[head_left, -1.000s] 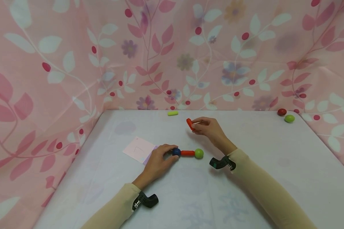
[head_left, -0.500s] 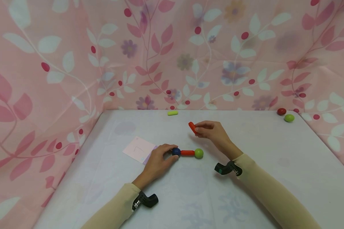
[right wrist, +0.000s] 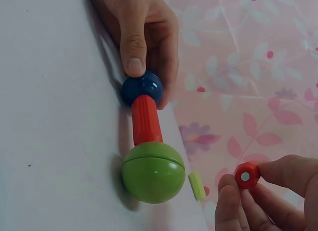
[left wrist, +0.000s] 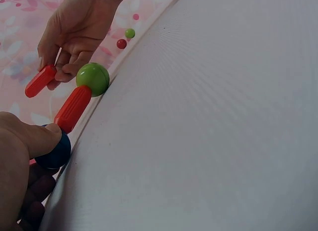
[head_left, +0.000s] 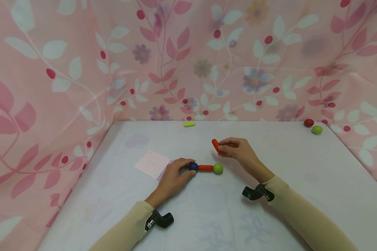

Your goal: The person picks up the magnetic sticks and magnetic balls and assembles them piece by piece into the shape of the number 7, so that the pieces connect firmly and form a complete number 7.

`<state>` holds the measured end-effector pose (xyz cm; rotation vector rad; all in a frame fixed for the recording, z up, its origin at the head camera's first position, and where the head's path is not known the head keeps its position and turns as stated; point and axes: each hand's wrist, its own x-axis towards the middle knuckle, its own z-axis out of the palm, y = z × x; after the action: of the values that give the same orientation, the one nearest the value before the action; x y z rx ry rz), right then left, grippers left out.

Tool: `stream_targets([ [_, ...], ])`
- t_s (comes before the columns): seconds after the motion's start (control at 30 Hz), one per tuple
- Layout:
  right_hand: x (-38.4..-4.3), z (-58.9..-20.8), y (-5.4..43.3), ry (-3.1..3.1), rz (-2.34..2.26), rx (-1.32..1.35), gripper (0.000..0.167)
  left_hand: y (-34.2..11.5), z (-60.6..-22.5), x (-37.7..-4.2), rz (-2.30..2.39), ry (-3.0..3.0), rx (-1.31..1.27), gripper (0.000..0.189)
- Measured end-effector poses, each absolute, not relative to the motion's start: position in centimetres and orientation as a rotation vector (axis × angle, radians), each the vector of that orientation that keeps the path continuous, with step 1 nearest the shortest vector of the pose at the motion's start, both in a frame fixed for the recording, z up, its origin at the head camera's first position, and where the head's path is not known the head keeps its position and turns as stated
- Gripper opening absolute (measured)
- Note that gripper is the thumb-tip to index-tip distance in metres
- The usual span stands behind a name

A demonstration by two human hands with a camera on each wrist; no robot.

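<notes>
On the table my left hand point(head_left: 174, 177) grips a blue ball point(head_left: 193, 167) between thumb and fingers. A red rod point(head_left: 205, 168) joins that ball to a green ball point(head_left: 218, 168), the three lying in one straight line. My right hand point(head_left: 240, 150) pinches a second red rod point(head_left: 216, 145) above the table, behind and slightly right of the green ball, apart from it. In the right wrist view this held red rod point(right wrist: 247, 175) shows a pale round disc in its end. The left wrist view has the blue ball point(left wrist: 53, 152) partly covered by my thumb.
Partly behind my left hand lies a pink card point(head_left: 150, 164) with a thin line figure on it. A yellow-green rod point(head_left: 189, 124) lies at the table's back edge. At the back right sit a dark red ball point(head_left: 309, 122) and another green ball point(head_left: 317, 129).
My right hand has come nearer and moved right with the red rod, closer to the green ball. The left hand and the joined pieces have stayed in place.
</notes>
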<state>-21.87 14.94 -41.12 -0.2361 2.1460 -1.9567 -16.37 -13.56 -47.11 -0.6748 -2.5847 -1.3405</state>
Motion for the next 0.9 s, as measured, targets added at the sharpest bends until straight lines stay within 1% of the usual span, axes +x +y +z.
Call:
stream_targets([
  [0.4,-20.2,-41.0,15.7,2.146,-1.933,-0.233,0.034,-13.6,-47.0,-16.4,-1.334,-2.577,-0.684,0.038],
  [0.63,-19.4,-41.1,15.9,2.121,-1.949,-0.196,0.031,-13.5,-47.1,-16.4,-1.345,-2.573,-0.682,0.039],
  [0.9,-18.6,-41.3,16.0,2.110,-1.957,-0.178,0.031,-13.5,-47.1,-16.3,-1.354,-2.583,-0.671,0.039],
])
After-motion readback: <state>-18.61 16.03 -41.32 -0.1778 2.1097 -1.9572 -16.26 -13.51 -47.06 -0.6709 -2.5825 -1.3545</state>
